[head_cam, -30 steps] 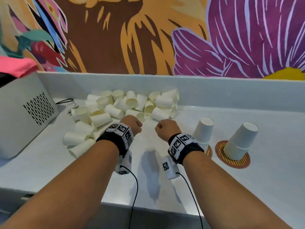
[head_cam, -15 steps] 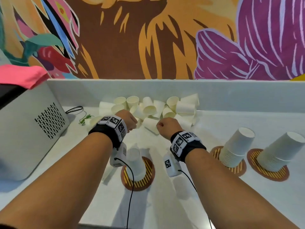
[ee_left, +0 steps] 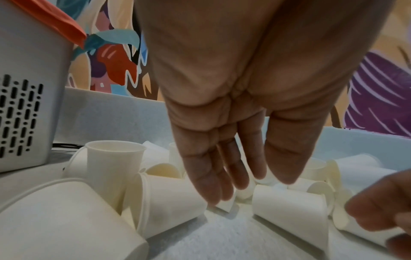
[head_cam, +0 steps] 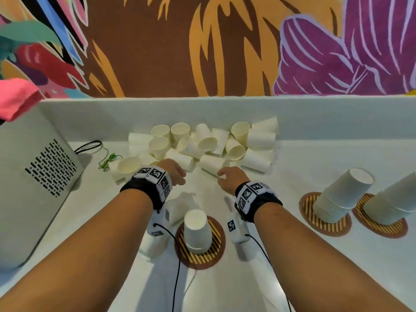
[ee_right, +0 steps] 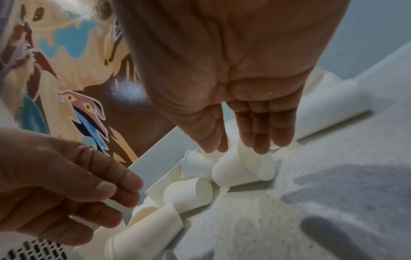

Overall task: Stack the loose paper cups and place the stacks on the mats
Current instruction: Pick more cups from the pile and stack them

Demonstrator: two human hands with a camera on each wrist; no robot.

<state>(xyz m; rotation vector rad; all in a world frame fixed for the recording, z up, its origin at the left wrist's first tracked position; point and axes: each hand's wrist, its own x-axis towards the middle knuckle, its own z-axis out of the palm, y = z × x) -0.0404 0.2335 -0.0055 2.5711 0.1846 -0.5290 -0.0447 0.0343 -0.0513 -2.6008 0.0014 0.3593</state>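
Note:
Several loose white paper cups (head_cam: 202, 145) lie in a pile against the back wall. My left hand (head_cam: 180, 177) hangs over the pile's near left edge, fingers straight and spread from the thumb (ee_left: 251, 183), just above a cup lying on its side (ee_left: 169, 198). My right hand (head_cam: 221, 175) hovers at the pile's near middle, fingers straight (ee_right: 240, 147), tips at a lying cup (ee_right: 240, 172). Neither hand holds anything. One upturned cup (head_cam: 198, 230) stands on a striped round mat (head_cam: 200, 257) between my forearms. Two tall stacks (head_cam: 342, 194) (head_cam: 391, 199) stand on mats at the right.
A grey vented appliance (head_cam: 33, 176) with a pink cloth (head_cam: 15, 97) on top blocks the left side. A black cable (head_cam: 90, 146) and a green wire (head_cam: 108, 159) lie beside it. A low white ledge (head_cam: 315, 122) backs the counter under a painted wall.
Both hands have moved forward to the pile's near edge and their curled fingers have straightened. The head view has shifted, bringing the single-cup mat and both right stacks into view.

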